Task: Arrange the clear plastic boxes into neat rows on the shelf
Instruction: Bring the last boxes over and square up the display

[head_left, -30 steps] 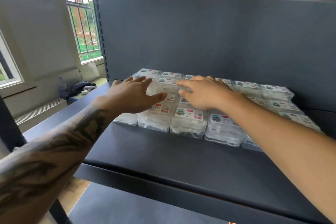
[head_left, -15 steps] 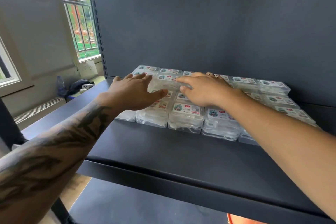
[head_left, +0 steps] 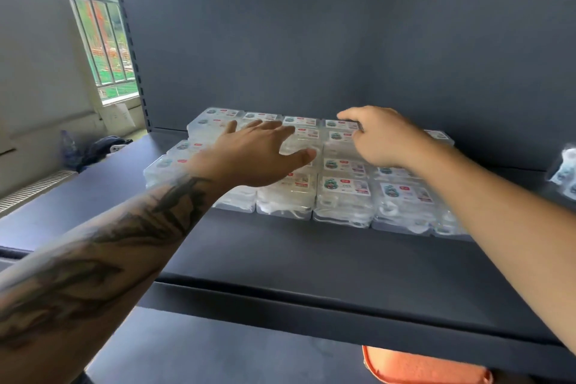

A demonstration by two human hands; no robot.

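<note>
Clear plastic boxes [head_left: 343, 193]: small, rectangular, white-labelled, packed in rows several deep toward the back of the dark grey metal shelf [head_left: 280, 256], stacked at least two high at the back left
Left hand [head_left: 265, 154]: spread flat over the middle rows, fingers straight and apart, gripping nothing; contact with the lids underneath not clear
Right hand [head_left: 378, 137]: reaching to the back rows, fingers curled down onto a lid; pinching a box or only pressing it cannot be told
Stray packet [head_left: 565, 170]: blurred white item at the far right of the shelf, well apart from the block
Risk, sliding: smooth lids and light boxes, so a sideways push from either hand likely to skew neighbouring rows rather than straighten one
Risk, toppling: upper boxes at the back left apt to slip off the layer beneath if nudged from the front
Risk, forearms: both arms crossing above the front row, so a dropped wrist could drag those boxes toward the bare front edge of the shelf
Risk, gaps: right side hidden behind the right forearm, misalignment there easy to miss
</note>
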